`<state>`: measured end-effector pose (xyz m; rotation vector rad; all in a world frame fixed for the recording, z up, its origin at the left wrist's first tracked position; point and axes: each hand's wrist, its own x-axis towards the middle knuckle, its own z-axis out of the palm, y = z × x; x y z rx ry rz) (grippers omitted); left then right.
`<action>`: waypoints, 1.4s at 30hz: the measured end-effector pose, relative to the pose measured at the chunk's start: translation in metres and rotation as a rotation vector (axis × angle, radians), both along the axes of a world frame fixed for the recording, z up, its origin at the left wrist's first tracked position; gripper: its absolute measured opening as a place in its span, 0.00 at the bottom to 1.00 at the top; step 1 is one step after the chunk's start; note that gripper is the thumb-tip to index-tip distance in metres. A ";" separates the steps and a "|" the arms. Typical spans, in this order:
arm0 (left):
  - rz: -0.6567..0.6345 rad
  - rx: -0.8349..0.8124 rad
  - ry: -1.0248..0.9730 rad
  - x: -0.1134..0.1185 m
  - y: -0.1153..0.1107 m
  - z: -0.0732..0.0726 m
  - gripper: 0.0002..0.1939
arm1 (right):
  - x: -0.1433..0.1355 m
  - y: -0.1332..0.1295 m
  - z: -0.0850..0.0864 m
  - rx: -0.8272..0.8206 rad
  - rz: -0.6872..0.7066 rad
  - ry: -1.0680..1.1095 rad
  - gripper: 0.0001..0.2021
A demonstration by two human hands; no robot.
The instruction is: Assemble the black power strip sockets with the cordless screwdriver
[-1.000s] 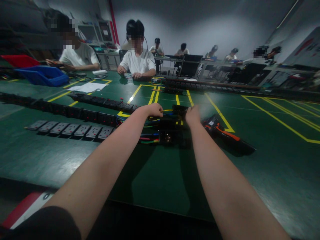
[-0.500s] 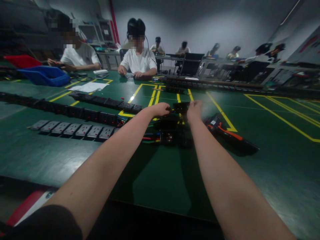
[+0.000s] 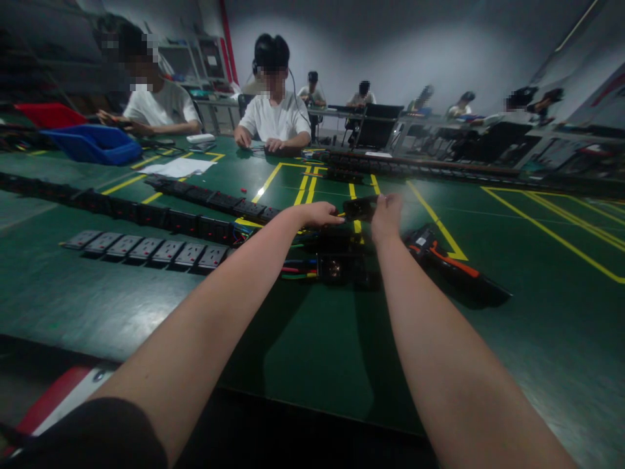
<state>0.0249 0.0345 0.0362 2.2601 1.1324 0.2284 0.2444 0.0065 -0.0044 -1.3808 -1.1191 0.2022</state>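
Note:
My right hand (image 3: 388, 216) grips a small black housing (image 3: 359, 207) by its right end, raised a little above the green table. At the housing's left end my left hand (image 3: 321, 213) is closed, its fingertips pinching wires, of which a bit of yellow shows. Below both hands lies a black socket unit (image 3: 336, 268), joined by red, green and dark wires (image 3: 299, 268) to a strip of grey outlets (image 3: 146, 249) on the left. Just right of my right wrist lies a black and orange power tool (image 3: 454, 264).
Long black socket strips (image 3: 122, 208) lie across the left. Farther back are white papers (image 3: 178, 167), a blue bin (image 3: 92, 144) and a red bin (image 3: 49, 115). Two people in white shirts sit across the table (image 3: 312, 352). Yellow tape (image 3: 439, 225) marks its surface.
The whole view has shifted slightly. The black housing has turned a little in my right hand, and my left fingers lie more stretched toward its end.

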 end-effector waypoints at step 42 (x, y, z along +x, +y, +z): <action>-0.124 -0.051 -0.422 0.012 0.006 -0.017 0.47 | -0.018 -0.026 0.016 0.174 -0.024 -0.203 0.18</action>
